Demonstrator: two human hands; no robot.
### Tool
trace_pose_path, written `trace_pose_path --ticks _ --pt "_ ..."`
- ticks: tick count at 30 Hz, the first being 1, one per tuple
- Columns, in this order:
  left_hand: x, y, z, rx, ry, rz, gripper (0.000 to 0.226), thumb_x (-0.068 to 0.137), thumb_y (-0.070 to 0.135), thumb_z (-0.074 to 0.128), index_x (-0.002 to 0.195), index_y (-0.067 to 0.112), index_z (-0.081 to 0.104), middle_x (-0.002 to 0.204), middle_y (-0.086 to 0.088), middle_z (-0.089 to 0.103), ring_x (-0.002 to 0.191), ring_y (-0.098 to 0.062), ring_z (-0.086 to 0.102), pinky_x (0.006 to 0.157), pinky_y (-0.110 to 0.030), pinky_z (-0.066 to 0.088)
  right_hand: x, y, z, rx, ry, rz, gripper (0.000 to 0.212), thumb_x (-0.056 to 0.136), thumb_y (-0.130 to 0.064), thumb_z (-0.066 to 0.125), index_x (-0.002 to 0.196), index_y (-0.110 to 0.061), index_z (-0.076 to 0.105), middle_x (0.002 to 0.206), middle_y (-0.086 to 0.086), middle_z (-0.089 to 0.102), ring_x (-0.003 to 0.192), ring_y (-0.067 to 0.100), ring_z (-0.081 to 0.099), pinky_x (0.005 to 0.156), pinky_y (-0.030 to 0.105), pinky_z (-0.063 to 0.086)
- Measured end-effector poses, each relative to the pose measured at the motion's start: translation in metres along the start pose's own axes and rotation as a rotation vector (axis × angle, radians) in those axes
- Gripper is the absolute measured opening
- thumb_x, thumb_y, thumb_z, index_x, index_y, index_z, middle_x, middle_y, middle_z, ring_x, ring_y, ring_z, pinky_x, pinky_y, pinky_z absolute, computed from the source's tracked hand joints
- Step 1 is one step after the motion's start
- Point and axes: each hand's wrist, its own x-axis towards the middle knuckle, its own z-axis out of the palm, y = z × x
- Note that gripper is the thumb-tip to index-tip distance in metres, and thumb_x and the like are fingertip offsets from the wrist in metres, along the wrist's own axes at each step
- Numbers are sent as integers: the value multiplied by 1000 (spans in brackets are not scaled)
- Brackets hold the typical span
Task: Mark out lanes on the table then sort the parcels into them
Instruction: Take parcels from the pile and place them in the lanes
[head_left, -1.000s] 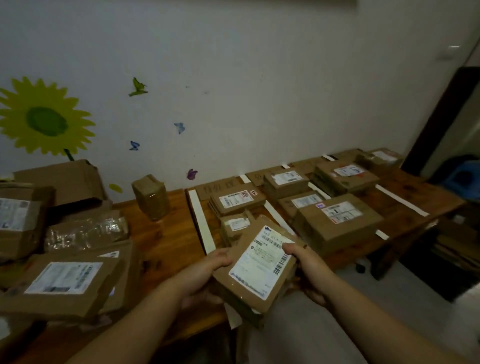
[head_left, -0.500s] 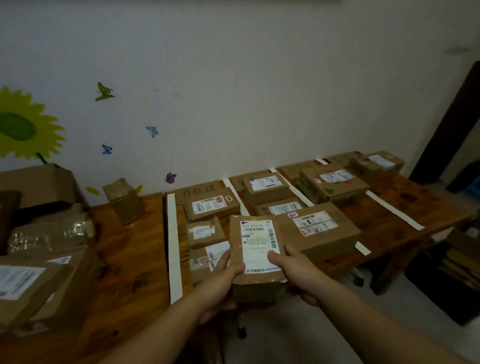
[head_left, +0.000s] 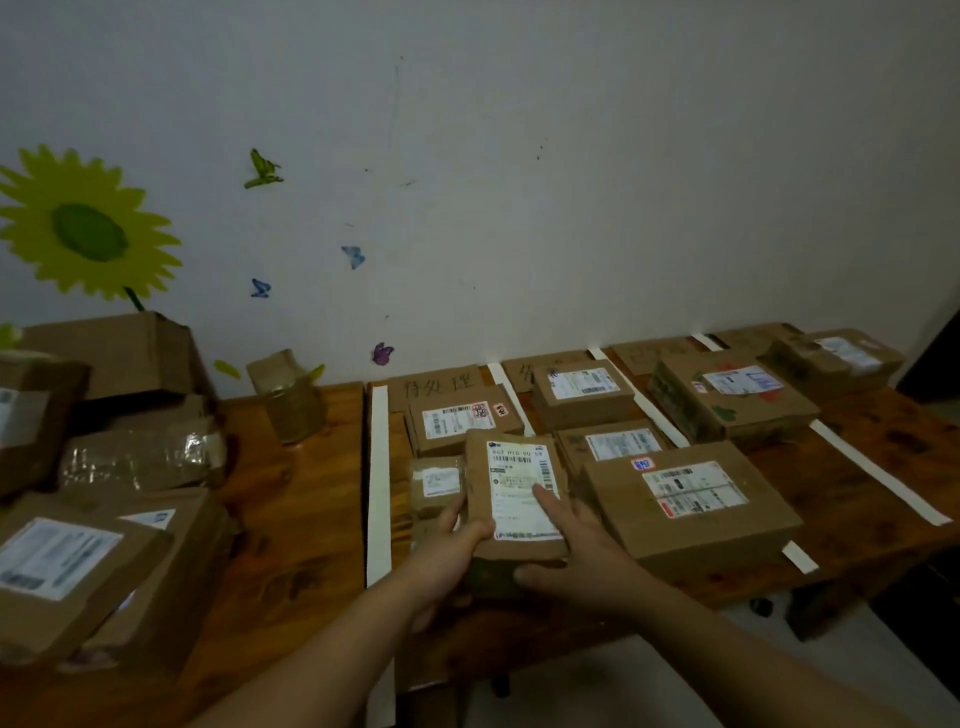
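Forward went the parcel (head_left: 514, 499), to right of the left tape strip (head_left: 378, 483); my left hand (head_left: 447, 553) gripped its side, my right hand (head_left: 576, 561) pinched its near end. Whatever lay beneath was hidden. Two more sat right of that strip: a flat box (head_left: 465, 423), a small box (head_left: 435, 482).

The table (head_left: 291, 499) is brown wood, smooth and a little shiny, with dark grain marks. The parcel (head_left: 479, 499) at 6 o'clock is dull brown cardboard, and its label (head_left: 519, 499) is smooth white paper. The big box (head_left: 737, 538) at 4 o'clock is the same matt cardboard. The strip (head_left: 378, 483) at 7 o'clock looks like flat white paper tape. The pack (head_left: 140, 457) at 8 o'clock is wrapped in crinkly, glossy clear tape. The wall (head_left: 571, 182) at 12 o'clock is matt white paint.
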Motion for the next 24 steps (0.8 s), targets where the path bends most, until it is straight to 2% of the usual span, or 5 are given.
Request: trace_pose_path --ticks 5,11,17,20,24 --pt "33 22 -8 13 -62 -13 42 98 36 42 138 41 32 114 4 57 98 -18 57 65 -30 53 28 -10 -14 -106 80 10 82 92 -36 59 151 -35 3 158 -3 10 142 17 22 113 34 28" --pt "79 23 -15 236 9 82 39 100 50 23 131 40 43 134 0 52 122 -21 47 97 -37 39 56 -11 -41 -306 131 59 74 96 -45 48 153 -33 1 159 -2 9 145 21 16 116 38 17" --pt "99 -28 -25 1213 -28 145 85 79 74 43 148 42 5 160 0 2 145 -29 6 116 -54 15 105 24 -58 -490 74 40 78 92 -56 46 153 -29 3 159 3 14 145 26 16 116 46 16" --pt "104 -45 -17 1407 -95 65 103 70 81 45 147 42 -11 156 -3 -23 143 -32 -21 112 -57 -8 116 36 -58 -480 49 -8 77 94 -51 47 153 -25 5 159 5 13 145 24 15 117 41 14" --pt "106 -52 -13 1485 -29 88 97 80 63 55 147 40 -11 157 -6 -22 143 -33 -20 112 -57 -9 130 54 -55 -304 -13 -31 77 95 -38 53 153 -23 5 158 6 14 145 23 17 117 37 19"
